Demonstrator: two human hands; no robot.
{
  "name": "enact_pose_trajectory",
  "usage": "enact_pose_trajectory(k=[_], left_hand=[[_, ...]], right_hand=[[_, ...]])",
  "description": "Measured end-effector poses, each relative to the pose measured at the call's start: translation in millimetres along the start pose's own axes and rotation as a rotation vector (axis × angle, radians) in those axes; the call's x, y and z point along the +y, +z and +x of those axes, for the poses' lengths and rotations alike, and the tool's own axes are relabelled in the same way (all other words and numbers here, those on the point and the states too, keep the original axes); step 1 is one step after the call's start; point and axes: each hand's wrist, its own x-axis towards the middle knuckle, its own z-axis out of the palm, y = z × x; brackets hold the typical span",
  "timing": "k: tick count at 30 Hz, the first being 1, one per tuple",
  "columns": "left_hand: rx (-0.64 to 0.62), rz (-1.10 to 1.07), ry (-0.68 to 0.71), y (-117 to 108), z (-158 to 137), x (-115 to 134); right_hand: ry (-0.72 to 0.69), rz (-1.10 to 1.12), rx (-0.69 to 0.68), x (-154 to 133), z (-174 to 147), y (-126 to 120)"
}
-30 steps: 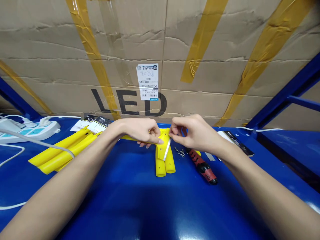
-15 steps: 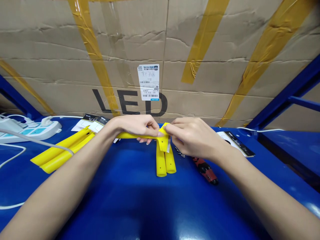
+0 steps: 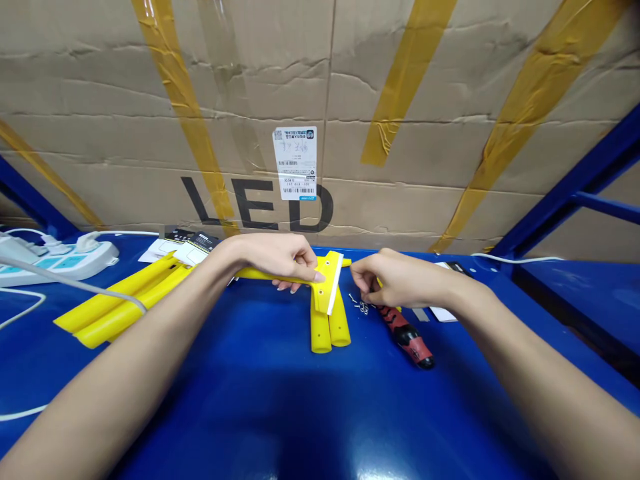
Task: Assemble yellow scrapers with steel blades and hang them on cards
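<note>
My left hand (image 3: pixel 280 257) grips the handle of a yellow scraper (image 3: pixel 325 283), whose wide head carries a pale blade strip along its right edge and shows small holes. Beneath that head lie two yellow tubular handles (image 3: pixel 321 335), partly covered. To the right, my right hand (image 3: pixel 400 277) has its thumb and fingers pinched together at a small pile of screws (image 3: pixel 363 307); whatever sits between the fingertips is hidden. A red and black screwdriver-like tool (image 3: pixel 407 337) rests just below this hand, its far end covered by the fingers.
More yellow handles (image 3: pixel 120 297) lie on the blue table (image 3: pixel 280 413) at left, beside printed cards (image 3: pixel 197 248). A white power strip (image 3: pixel 95 261) and cables occupy the far left. Another card (image 3: pixel 443 314) is behind my right wrist. A large taped cardboard box (image 3: pixel 400 207) stands behind.
My right hand has left the scraper head and moved right and down to the screws. The scraper, still in my left hand, now shows its whole head and blade strip.
</note>
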Motion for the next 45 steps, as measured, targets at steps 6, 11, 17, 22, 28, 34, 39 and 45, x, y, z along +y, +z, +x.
enact_pose_trajectory(k=[6,11,17,22,28,34,39,45], left_hand=[[0.012,0.029,-0.029,3,1,4],[0.016,0.033,-0.024,3,1,4],[0.017,0.033,-0.035,3,2,4],[0.012,0.031,-0.035,3,1,5],[0.009,0.040,-0.037,3,1,4],[-0.007,0.037,-0.039,4,1,3],[-0.002,0.014,-0.019,4,2,5],[0.024,-0.006,0.029,2,2,1]], right_hand=[[0.005,-0.054,-0.003,-2,3,6],[-0.049,0.020,-0.002,-2,4,6],[-0.034,-0.021,0.022,-2,5,6],[-0.049,-0.024,0.013,1,8,14],[-0.055,-0.005,0.039,3,10,17],[-0.146,0.028,0.263,-8,1,0],[-0.311,0.044,0.474,-22,-1,-2],[-0.400,-0.005,0.458,-30,4,9]])
